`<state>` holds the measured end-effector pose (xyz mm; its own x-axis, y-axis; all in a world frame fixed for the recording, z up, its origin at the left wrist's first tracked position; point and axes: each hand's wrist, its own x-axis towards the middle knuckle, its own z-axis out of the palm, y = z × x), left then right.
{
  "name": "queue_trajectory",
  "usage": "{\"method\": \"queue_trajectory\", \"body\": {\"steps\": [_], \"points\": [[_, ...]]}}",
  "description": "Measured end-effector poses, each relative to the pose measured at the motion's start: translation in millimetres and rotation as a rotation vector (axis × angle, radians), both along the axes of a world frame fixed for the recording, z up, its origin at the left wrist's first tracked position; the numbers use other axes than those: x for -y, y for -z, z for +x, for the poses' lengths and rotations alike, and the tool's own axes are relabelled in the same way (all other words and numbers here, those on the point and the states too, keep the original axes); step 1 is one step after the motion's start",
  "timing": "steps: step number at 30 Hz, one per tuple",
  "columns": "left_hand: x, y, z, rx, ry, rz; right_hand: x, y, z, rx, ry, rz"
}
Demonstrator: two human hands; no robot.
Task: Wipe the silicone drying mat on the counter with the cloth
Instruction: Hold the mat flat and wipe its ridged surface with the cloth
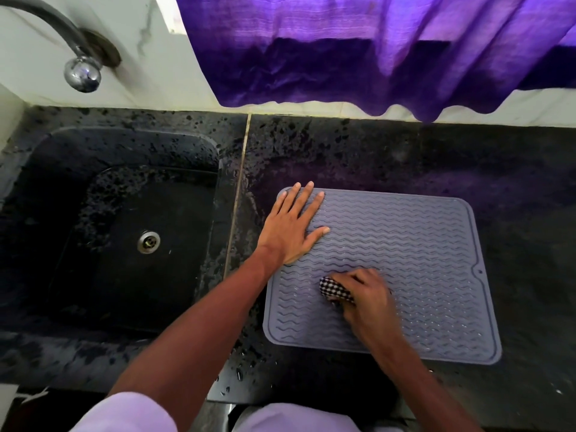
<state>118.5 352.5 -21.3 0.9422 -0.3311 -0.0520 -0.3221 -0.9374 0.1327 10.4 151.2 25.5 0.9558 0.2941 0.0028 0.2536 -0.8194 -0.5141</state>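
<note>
Now the left hand (293,227) lies flat on the wavy-ribbed, round-cornered grey silicone mat (405,260); beside it, the right hand (369,299) grips a bunched checkered cloth (335,289).

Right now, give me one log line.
left hand: flat on mat | right hand: grips cloth on mat | phase: wiping

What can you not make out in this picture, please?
All in the head view:
- Cloth: mostly hidden under the right hand, so its size is unknown.
- Right hand: motion-blurred, so the exact grip is unclear.
- Mat: one corner is covered by the left hand; any dirt or wetness is too fine to see.
- Tap: spout cut off by the left edge.
- Curtain: cut off at the top, and it hides what is behind it.
</note>
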Motion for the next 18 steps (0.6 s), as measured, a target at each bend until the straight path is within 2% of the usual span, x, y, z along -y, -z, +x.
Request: {"method": "queue_trajectory", "body": {"steps": [6,10,13,15,18], "points": [[0,0,1,0.027,0.005,-0.015,-27,6,0,0.009,-0.042,0.007],[0,4,2,0.06,0.016,-0.041,-68,2,2,0.059,-0.165,0.049],[-1,7,4,0.079,0.022,-0.038,-88,-6,9,0.02,-0.293,0.044],[-2,7,3,0.076,0.029,-0.027,-83,-14,11,-0.011,-0.347,0.023],[-1,6,2,0.068,0.027,-0.014,-46,-22,4,0.016,-0.299,0.02]]}}
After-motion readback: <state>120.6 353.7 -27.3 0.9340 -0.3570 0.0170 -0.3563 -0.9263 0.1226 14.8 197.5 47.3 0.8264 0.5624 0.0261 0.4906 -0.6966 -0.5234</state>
